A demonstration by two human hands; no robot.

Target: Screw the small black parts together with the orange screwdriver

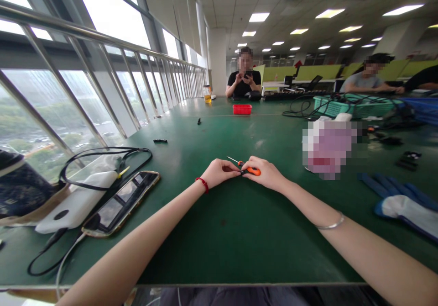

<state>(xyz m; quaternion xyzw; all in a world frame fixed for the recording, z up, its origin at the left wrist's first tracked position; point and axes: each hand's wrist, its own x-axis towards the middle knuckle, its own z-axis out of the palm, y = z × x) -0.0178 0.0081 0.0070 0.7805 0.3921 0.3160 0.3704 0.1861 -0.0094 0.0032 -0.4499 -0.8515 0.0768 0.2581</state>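
Over the middle of the green table, my two hands meet. My right hand [265,172] is closed around a screwdriver [253,171] with an orange and black handle; its thin metal shaft points up and to the left, away from me. A small black part [243,172] sits between the fingertips of both hands. My left hand [221,173], with a red bracelet at the wrist, pinches that part from the left. Its exact kind is too small to make out, and the fingers cover some of it.
At left lie a phone [121,203], a white power bank [77,201] and looped black cable. Small black pieces [160,141] and a red basket [242,109] are farther off. Blue-white gloves [407,205] lie at right, near a green basket [362,109]. Other people sit beyond.
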